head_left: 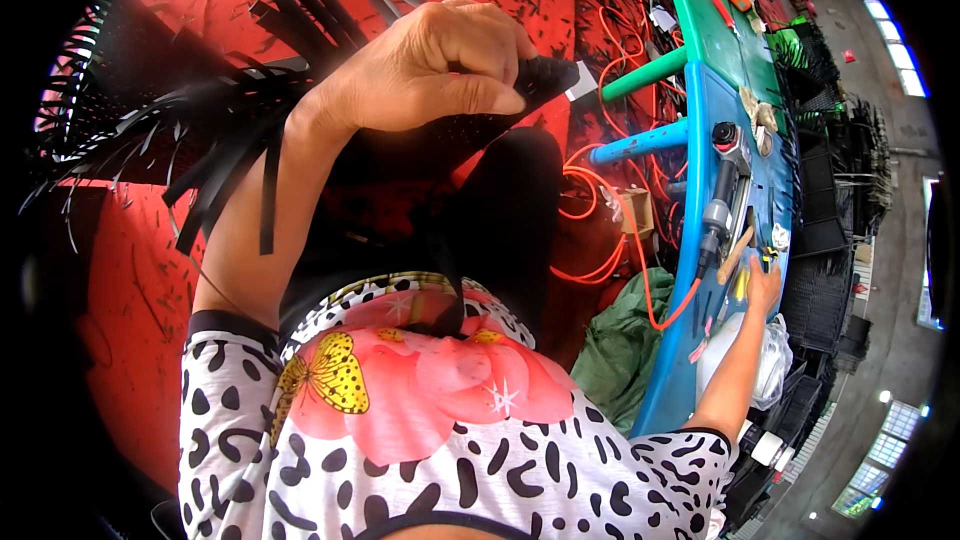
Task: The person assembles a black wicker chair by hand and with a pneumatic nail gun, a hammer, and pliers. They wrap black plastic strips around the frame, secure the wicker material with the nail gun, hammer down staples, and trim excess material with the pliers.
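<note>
Raised in front of me, my left hand (440, 65) is closed with its thumb against its bent fingers. It grips the edge of a dark black piece (548, 75) with long loose black strips (215, 175) fanning out to the left; much of it is hidden behind my wrist. Out at the right, my right hand (764, 288) reaches over the blue table (668, 380). Its fingers are bent around a small black-and-yellow item (768, 258) whose kind is too small to tell. A wooden-handled tool (737, 255) and a grey power tool (718, 205) lie beside it.
An orange hose (655, 310) runs from the table edge down to the red floor covering (130, 310), which is strewn with black scraps. A green sack (625, 340) slumps by the table. A green table (715, 20) adjoins farther off. Black woven panels (825, 200) stack beyond.
</note>
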The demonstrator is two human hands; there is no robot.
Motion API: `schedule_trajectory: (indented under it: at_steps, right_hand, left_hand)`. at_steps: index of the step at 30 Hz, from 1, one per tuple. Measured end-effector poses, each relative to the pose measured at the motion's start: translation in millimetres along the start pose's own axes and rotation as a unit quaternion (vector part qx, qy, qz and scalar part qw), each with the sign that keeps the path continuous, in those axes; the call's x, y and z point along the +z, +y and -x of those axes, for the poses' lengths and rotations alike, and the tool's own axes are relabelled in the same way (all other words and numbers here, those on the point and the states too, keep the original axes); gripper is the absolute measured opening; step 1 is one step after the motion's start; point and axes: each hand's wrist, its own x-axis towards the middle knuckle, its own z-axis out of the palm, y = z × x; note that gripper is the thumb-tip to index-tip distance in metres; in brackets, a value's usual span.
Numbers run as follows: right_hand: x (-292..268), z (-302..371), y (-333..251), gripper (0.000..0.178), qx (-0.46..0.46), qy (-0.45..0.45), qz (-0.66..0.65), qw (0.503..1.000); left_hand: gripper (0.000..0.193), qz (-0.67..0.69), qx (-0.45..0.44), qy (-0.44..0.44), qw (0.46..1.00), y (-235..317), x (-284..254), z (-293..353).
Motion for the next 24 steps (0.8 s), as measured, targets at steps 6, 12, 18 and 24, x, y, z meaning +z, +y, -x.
schedule_trajectory:
  at_steps: [6, 12, 18, 24]
  right_hand:
    - [-102.7, 44.2, -233.8, 0.046, -0.262, -0.092, -0.487, 0.828]
    - [-188.2, 121.1, -404.7, 0.031, -0.519, -0.023, -0.518, 0.68]
    - [-203.7, 133.4, -451.4, 0.026, -0.495, -0.164, -0.491, 0.698]
    - [-184.7, 141.8, -434.6, 0.014, -0.374, -0.201, -0.699, 0.575]
  left_hand:
    - [0.048, 0.135, -0.038, 0.116, 0.983, -0.6, 0.4, 1.6]
    - [0.065, 0.121, -0.023, 0.159, 0.98, -10.2, 0.5, 6.7]
    - [0.048, 0.135, 0.02, 0.264, 0.955, -11.3, 8.0, -1.0]
    - [0.058, 0.023, -0.061, 0.31, 0.948, 4.3, 18.7, -1.9]
